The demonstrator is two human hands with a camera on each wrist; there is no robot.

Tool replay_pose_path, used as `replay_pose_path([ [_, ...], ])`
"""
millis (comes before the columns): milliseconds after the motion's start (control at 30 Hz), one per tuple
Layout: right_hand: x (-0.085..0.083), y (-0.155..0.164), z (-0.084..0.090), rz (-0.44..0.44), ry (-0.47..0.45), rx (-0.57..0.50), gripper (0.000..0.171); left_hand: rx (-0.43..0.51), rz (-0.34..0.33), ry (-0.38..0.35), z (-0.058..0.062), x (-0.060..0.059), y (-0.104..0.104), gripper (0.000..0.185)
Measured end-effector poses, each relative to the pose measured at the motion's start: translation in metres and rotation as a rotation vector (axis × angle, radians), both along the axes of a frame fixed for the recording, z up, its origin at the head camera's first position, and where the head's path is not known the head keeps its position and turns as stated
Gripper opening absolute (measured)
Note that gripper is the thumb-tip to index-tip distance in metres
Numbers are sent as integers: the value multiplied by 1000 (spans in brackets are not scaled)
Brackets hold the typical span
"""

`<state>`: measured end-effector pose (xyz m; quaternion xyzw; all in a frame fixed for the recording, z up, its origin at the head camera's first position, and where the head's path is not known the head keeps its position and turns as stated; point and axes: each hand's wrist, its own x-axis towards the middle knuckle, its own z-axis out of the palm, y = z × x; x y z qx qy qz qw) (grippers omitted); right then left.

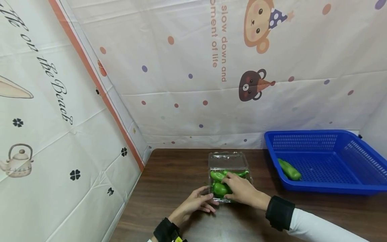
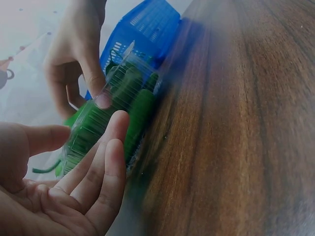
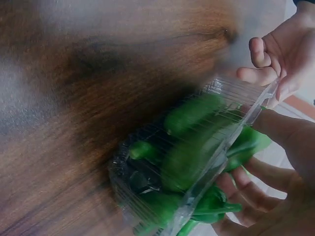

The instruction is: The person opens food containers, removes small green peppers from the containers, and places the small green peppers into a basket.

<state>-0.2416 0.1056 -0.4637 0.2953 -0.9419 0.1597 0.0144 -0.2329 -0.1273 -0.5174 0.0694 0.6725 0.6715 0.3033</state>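
A clear plastic clamshell box (image 1: 228, 163) stands on the wooden table (image 1: 169, 181) with its lid tipped back and several green peppers (image 1: 218, 188) inside. My left hand (image 1: 201, 201) rests its straight fingers (image 2: 110, 147) against the box's near left side (image 2: 98, 123). My right hand (image 1: 237, 186) reaches into the box from the right. In the right wrist view its thumb and fingers (image 3: 261, 174) curl round one green pepper (image 3: 246, 142) at the box's open top. One more green pepper (image 1: 289, 169) lies in the blue basket (image 1: 326, 188).
The blue mesh basket stands at the right, close to the box. Printed cloth walls (image 1: 90, 111) close in the table on the left and at the back. Bare wood lies in front of the box and to its left.
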Motion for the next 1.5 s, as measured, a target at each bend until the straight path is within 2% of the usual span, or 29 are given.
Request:
replay_pose_path([
  [267, -1, 1, 0, -42, 66, -104, 48, 6, -10, 2, 0, 0, 1, 71],
  [433, -3, 0, 10, -67, 106, -170, 47, 14, 1, 7, 0, 1, 0, 70],
  [667, -10, 12, 42, -75, 223, -196, 49, 19, 26, 6, 0, 0, 1, 68],
  [933, -30, 47, 91, -139, 314, -230, 53, 19, 25, 2, -1, -1, 1, 69],
  [1067, -38, 65, 109, -169, 398, -254, 55, 16, 30, -1, -2, 1, 2, 70],
  [1167, -41, 79, 118, -196, 433, -231, 57, 14, 28, 1, -2, 3, 2, 72],
  [1300, -43, 99, 127, -251, 399, -181, 58, 15, 20, 3, -1, 3, 1, 72],
  [1500, -47, 134, 132, -371, 216, -97, 61, 16, 9, 1, -1, 2, 0, 68],
])
